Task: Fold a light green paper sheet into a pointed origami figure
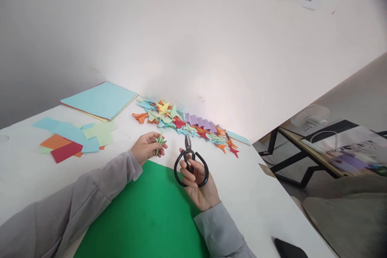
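1. So, nearest to me, a black flat object [290,248] lay at the bottom edge of the white table [256,197], and a green sheet [145,209] spread out between my forearms.
2. My right hand [202,189] gripped the black-handled scissors [188,143], fingers curled about the handles, with the blades pointing away from me. The blades looked together, clear of any paper.
3. My left hand [148,148] pinched a small green folded paper [160,141] in its fingertips, just beyond the green sheet and left of the scissors. I judged this a handling step, paper in one hand and tool in the other; any trimming would call for parting the blades and bringing paper and edge together, fingertips well clear of the points.
4. Farther left, loose coloured pieces [67,152] overlapped one another.
5. Beyond my hands lay a heap of folded papers [163,107], a purple pleated strip [201,122] among them, and, off to the left, a stack of large sheets [102,98].
6. Behind everything rose the pale wall [181,40].
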Tool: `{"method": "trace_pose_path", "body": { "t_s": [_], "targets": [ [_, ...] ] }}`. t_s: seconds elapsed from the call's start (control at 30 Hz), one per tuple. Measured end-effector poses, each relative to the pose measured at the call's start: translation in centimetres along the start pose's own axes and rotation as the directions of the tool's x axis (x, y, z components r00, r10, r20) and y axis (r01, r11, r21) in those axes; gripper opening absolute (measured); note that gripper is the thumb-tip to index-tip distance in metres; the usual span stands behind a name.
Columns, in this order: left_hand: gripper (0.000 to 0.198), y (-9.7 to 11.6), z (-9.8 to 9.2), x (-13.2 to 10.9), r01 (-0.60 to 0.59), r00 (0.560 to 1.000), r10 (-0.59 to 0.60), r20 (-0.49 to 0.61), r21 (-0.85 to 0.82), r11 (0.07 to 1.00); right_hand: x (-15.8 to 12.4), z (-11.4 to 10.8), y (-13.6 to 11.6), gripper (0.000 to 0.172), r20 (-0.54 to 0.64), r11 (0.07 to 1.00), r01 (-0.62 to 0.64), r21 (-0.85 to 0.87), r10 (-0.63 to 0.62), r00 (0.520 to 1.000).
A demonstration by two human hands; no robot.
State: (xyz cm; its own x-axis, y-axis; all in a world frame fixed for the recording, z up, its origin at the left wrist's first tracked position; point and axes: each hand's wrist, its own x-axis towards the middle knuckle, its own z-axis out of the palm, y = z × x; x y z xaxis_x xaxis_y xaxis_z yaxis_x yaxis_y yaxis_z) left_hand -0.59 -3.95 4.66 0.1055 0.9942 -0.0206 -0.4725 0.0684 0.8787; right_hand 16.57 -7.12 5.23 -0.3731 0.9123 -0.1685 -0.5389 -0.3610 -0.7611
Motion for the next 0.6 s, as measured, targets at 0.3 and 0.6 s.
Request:
{"method": "trace_pose_path", "body": {
  "t_s": [0.3, 0.6],
  "targets": [
    [0.023, -0.3, -0.4, 0.6, -0.022, 0.997, 0.027, -0.077, 0.063, 0.998, -2.6, 0.6, 1.2, 0.061, 0.149, 0.985, 0.009, -0.174, 0.018, 0.989],
    [0.026, -0.7, -0.7, 0.5, -0.027, 0.998, 0.036, -0.052, 0.167, 0.986, -2.8, 1.5, 1.8, 0.061, 0.165, 0.969, -0.224, -0.106, 0.239, 0.957]
  ]
}}
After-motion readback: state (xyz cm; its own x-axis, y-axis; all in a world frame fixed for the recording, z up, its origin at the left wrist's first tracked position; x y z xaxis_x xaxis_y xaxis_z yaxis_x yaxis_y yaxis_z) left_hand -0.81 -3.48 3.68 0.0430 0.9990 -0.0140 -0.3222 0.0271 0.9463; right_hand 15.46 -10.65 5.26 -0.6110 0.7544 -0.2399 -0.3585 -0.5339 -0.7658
